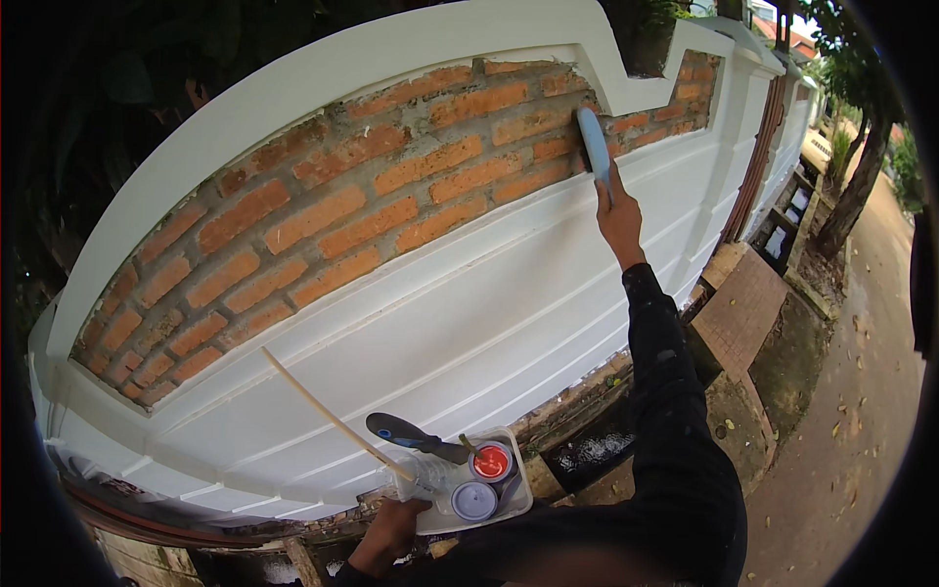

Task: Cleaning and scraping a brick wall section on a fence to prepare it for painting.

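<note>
My right hand [619,220] is stretched out to the wall, closed around the handle of a blue-backed brush [593,145]. The brush's dark side rests against the orange brick panel [455,155], near its right part. Low in front of me, my left hand [393,531] grips the left side of a white plastic tray [525,484]. Inside the tray are an open tub of red paint [492,461], a round tub with a greyish lid [474,501] and a tool with a black and blue handle [403,431]. A long pale wooden stick [328,406] leans out to the left.
White moulded wall [469,313] surrounds the bricks. Along its foot runs a gutter with water [592,452], crossed by a brick-paved slab [740,308]. To the right lie a dirt path [841,421] and a tree trunk [859,186]; dark foliage hangs above the wall.
</note>
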Demonstrator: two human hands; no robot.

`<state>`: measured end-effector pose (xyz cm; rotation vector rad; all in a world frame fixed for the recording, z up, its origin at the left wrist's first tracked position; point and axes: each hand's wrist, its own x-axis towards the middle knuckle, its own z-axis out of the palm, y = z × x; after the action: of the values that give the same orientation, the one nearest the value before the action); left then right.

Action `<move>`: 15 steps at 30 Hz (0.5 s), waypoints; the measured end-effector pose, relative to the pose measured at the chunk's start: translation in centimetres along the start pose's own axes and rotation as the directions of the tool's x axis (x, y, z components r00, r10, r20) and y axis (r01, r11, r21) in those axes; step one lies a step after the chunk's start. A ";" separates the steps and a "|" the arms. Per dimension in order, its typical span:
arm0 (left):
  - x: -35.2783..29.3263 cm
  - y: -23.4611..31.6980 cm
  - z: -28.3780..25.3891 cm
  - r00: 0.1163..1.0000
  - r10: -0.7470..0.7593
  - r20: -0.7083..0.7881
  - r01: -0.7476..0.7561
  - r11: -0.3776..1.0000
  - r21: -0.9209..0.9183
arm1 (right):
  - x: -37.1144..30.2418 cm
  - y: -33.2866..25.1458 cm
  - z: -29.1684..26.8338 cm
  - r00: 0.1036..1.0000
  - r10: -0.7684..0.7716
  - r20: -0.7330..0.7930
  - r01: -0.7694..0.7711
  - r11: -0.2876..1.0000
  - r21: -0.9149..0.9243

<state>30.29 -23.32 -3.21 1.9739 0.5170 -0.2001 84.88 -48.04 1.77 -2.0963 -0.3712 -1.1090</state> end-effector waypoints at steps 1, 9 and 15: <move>-0.6 -0.2 -0.2 1.000 -0.012 -0.002 0.012 1.000 -0.002 | 1.2 -2.7 -0.3 0.990 -0.144 -0.004 0.144 0.989 0.020; -0.1 -0.4 0.5 0.986 0.158 0.048 -0.165 0.943 0.290 | -3.9 4.1 0.4 0.988 0.147 0.054 -0.147 0.989 -0.010; -2.0 -0.3 0.2 0.967 0.212 0.138 -0.248 0.907 0.339 | 0.1 -6.3 0.0 0.742 0.526 0.415 -0.624 0.318 0.713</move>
<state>28.40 -23.95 -2.80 2.3442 0.1857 -0.2537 81.54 -43.66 4.81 -1.2060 -0.0997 -0.2349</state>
